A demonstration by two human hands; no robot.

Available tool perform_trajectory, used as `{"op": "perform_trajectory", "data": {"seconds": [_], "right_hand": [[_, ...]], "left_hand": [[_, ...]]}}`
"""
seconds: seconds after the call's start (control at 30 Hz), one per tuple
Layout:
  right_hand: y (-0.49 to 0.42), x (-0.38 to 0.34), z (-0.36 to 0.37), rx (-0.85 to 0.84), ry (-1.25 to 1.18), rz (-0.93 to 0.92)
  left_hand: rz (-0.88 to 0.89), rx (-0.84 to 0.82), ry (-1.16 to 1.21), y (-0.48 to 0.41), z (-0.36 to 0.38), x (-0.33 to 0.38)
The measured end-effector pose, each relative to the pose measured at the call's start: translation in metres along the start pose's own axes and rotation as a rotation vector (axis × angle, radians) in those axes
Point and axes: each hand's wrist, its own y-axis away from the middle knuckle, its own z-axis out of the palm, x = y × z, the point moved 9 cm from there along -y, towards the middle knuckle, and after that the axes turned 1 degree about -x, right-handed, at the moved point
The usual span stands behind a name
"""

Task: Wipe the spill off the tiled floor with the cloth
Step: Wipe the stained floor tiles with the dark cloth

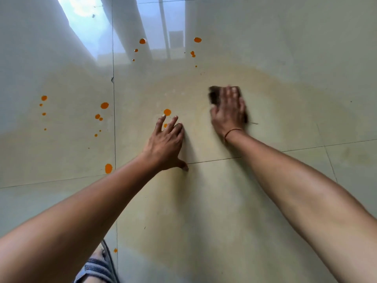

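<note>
Head view: our right hand (228, 111) pressed flat on dark cloth (214, 97); left hand (165, 144), splayed on tiled floor (204, 221), could smear nearby orange drops (167, 112).

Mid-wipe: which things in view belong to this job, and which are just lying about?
Part of the job:
cloth under the right hand
orange drops
yellowish smear
tiled floor
left hand, resting flat on the floor

Just there:
sandal
wrist thread
window reflection
</note>
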Motion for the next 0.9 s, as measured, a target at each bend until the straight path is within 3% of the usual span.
{"op": "perform_trajectory", "data": {"seconds": [0.07, 0.13, 0.2, 0.3, 0.33, 0.43, 0.53, 0.63, 0.7, 0.73, 0.8, 0.9], "right_hand": [[0.039, -0.037, 0.017, -0.113, 0.027, -0.269], [0.082, -0.023, 0.021, -0.167, 0.072, -0.469], [0.068, 0.013, 0.009, -0.118, 0.064, -0.392], [0.004, 0.028, -0.008, -0.008, -0.018, 0.052], [-0.003, 0.005, -0.003, -0.004, -0.002, 0.049], [0.047, -0.067, 0.027, -0.143, 0.044, -0.32], [0.097, -0.022, 0.017, -0.134, 0.034, -0.469], [0.038, 0.042, -0.007, -0.042, -0.008, -0.075], [0.005, 0.033, -0.011, 0.018, -0.013, 0.118], [0.0, 0.008, -0.004, -0.005, 0.0, 0.069], [0.025, -0.042, 0.017, -0.111, 0.031, -0.196], [0.084, -0.029, 0.02, -0.166, 0.084, -0.492]], "left_hand": [[-0.002, -0.03, 0.003, 0.005, 0.001, 0.002], [-0.024, -0.043, 0.018, 0.007, 0.001, 0.0], [-0.028, -0.056, 0.014, 0.007, -0.001, 0.001], [-0.026, -0.058, 0.007, 0.005, 0.0, 0.002], [-0.03, -0.05, 0.009, 0.005, 0.001, 0.001], [-0.039, -0.037, 0.022, 0.012, 0.002, 0.003], [-0.061, -0.049, 0.052, 0.017, 0.001, 0.005], [-0.047, -0.038, 0.054, 0.014, -0.001, 0.005], [-0.045, -0.01, 0.057, 0.012, 0.0, 0.003], [-0.046, -0.001, 0.055, 0.013, 0.0, 0.002], [-0.051, 0.005, 0.045, 0.017, 0.0, 0.003], [-0.062, 0.022, 0.074, 0.026, 0.003, 0.005]]}}
